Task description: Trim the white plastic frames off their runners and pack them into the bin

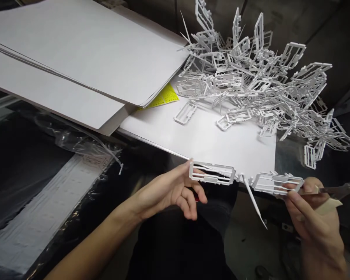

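Note:
A white moulded plastic piece spans my two hands above the table edge. It has two slotted rectangular frames, the left frame and the right frame, joined at a thin tapered sprue that points down. My left hand pinches the outer end of the left frame, its other fingers loosely curled below. My right hand grips the outer end of the right frame between thumb and finger. In that same hand rests a metal hand tool with cream handles, like nippers; its jaws stick out to the right.
A tangled heap of similar white plastic pieces covers the table's back right. White sheets are stacked at left, over a yellow printed card. Clear plastic wrapping and a bag with a white strip lie lower left.

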Motion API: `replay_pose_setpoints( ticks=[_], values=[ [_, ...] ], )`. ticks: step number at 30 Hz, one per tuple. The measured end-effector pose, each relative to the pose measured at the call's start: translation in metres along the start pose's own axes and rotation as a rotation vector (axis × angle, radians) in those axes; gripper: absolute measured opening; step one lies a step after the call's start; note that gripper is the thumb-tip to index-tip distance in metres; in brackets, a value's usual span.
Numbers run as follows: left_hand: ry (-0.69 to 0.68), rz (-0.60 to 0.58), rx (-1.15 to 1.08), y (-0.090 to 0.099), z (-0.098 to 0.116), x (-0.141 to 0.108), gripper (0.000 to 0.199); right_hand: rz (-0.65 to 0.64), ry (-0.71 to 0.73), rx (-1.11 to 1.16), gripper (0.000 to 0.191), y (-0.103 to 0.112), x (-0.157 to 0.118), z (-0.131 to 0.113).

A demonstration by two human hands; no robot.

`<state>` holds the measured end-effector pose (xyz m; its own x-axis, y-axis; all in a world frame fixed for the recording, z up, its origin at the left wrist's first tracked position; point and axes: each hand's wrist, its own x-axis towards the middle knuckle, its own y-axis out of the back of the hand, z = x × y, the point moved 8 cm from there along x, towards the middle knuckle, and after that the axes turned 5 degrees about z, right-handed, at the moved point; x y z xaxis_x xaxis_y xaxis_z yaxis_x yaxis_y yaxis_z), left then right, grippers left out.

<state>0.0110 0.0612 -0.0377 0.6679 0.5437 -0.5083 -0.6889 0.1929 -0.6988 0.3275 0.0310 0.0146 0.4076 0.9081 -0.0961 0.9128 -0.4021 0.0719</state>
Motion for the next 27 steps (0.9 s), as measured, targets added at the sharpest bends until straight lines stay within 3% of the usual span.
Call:
replay_pose_setpoints(
  ticks=[4,9,13,18,24,27],
  values=[
    [0.092,-0.104,-0.044,-0.013,-0.012,0.002,0.061,-0.062,0.014,0.086,0.042,-0.008,0.004,-0.011],
    [0.17,-0.164,-0.082,-0.018,-0.021,0.0,0.068,-0.028,-0.065,0.065,0.037,-0.006,0.002,-0.008],
    [0.192,-0.17,-0.092,-0.014,-0.026,-0.003,0.065,-0.027,-0.068,0.043,0.038,-0.005,-0.002,-0.01],
    [0.164,-0.128,-0.109,-0.018,-0.018,-0.005,0.054,-0.023,-0.015,0.011,0.039,-0.008,-0.004,-0.02],
    [-0.132,0.041,0.029,-0.022,0.01,-0.011,0.031,0.107,0.234,-0.197,0.029,0.001,-0.002,-0.055],
    [-0.315,0.149,0.085,-0.016,0.019,-0.013,0.029,0.125,0.18,-0.202,0.025,0.019,-0.003,-0.054]
  ],
)
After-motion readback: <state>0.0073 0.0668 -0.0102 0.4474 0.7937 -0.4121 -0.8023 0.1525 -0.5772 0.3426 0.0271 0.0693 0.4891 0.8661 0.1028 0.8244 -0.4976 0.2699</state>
